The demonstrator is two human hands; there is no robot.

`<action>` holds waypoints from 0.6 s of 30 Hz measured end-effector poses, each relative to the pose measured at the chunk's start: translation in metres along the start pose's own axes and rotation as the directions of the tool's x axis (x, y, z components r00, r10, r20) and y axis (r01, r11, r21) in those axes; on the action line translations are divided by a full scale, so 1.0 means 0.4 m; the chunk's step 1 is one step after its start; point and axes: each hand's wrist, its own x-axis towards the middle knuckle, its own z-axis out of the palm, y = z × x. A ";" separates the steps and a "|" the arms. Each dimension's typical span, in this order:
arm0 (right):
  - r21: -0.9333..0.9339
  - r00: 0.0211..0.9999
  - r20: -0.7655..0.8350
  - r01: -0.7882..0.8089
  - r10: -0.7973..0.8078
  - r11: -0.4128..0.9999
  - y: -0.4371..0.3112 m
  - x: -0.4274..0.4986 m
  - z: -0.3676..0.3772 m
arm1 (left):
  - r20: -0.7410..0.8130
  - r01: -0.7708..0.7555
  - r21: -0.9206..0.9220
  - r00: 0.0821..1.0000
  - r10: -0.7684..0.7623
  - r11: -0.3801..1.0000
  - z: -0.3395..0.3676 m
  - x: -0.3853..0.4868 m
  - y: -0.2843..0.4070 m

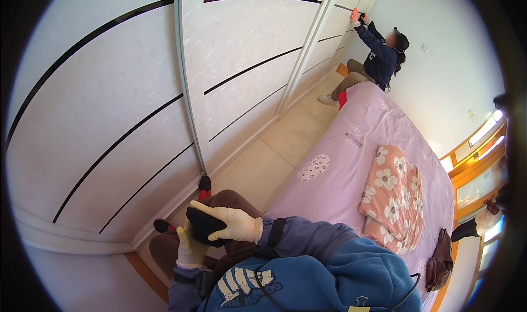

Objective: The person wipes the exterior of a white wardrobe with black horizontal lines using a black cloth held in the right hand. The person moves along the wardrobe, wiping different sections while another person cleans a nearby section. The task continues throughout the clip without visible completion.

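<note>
Both my hands wear pale rubber gloves and hold a folded black cloth (204, 225) above my lap. My right hand (236, 224) grips it from above, thumb and fingers spread over its side. Below and to the left, my left hand (190, 248) holds the cloth's lower edge, its fingers partly hidden behind it. I am beside a bed with a lilac sheet (304, 188), facing white sliding wardrobe doors (136, 118) crossed by dark strips.
A folded floral quilt (391, 196) lies on the bed, with a dark brown leather bag (439, 262) at its edge. A co-worker (378, 60) in pink gloves sits at the bed's far end, hands at the wardrobe. Tiled floor (267, 151) runs between bed and wardrobe.
</note>
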 end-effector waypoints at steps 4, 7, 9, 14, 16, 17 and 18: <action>-0.123 0.997 0.070 0.029 -0.021 0.992 -0.004 -0.002 -0.008 | -0.031 -0.030 -0.002 0.999 0.030 1.000 -0.006 -0.006 0.023; -0.195 0.988 0.126 0.107 -0.084 0.975 0.000 -0.001 0.005 | -0.076 -0.028 0.017 0.997 0.029 0.999 -0.013 -0.008 0.002; -0.249 0.983 0.141 0.146 -0.114 0.957 0.001 0.001 0.016 | -0.089 -0.003 -0.024 0.996 0.001 1.000 -0.015 -0.007 -0.020; -0.377 0.977 0.111 0.209 -0.180 0.902 -0.006 -0.003 0.020 | -0.018 0.173 -0.289 0.982 -0.186 0.941 -0.002 -0.016 -0.037; -0.428 0.969 0.087 0.244 -0.230 0.870 -0.013 -0.005 0.019 | -0.020 0.201 -0.348 0.975 -0.221 0.916 0.012 -0.019 -0.030; -0.452 0.964 0.074 0.259 -0.254 0.853 -0.015 -0.006 0.019 | -0.040 0.194 -0.360 0.974 -0.223 0.912 0.021 -0.020 -0.027; -0.427 0.966 0.073 0.254 -0.246 0.868 -0.016 -0.005 0.017 | -0.070 0.196 -0.357 0.969 -0.236 0.913 0.029 -0.021 -0.024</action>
